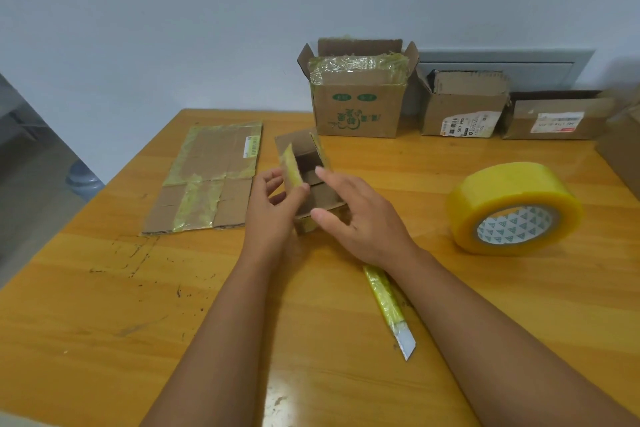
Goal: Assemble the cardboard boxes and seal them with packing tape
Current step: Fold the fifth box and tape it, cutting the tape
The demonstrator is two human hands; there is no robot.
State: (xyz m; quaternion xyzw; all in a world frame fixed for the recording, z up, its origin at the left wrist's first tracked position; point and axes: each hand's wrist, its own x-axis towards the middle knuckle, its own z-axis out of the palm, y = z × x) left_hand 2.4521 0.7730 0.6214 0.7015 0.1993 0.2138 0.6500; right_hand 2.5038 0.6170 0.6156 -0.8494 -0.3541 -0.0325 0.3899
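We are folding up the small box [306, 163]: left hand [273, 208] pinches its near flap, right hand [360, 215] rests on it with relaxed fingers. Tape roll [512, 208] lies well right of our grip, knife [389, 308] just behind; next, we judge, flaps closed, then tape

Both forearms bare, reaching in from bottom edge, converging toward frame centre. Left hand [273, 208] back-of-hand up, wrist roughly straight, thumb and fingers curled, pinching a taped flap of the small box [304, 163] between thumb tip and fingertips. Right hand [360, 218] palm turned left and down, fingers extended and slightly spread, index fingertip touching box's right wall, thumb pointing left under the palm near the box's lower edge; not closed round anything. Right forearm crosses over the knife [388, 305], whether touching it unclear. Hands close together, not touching each other.
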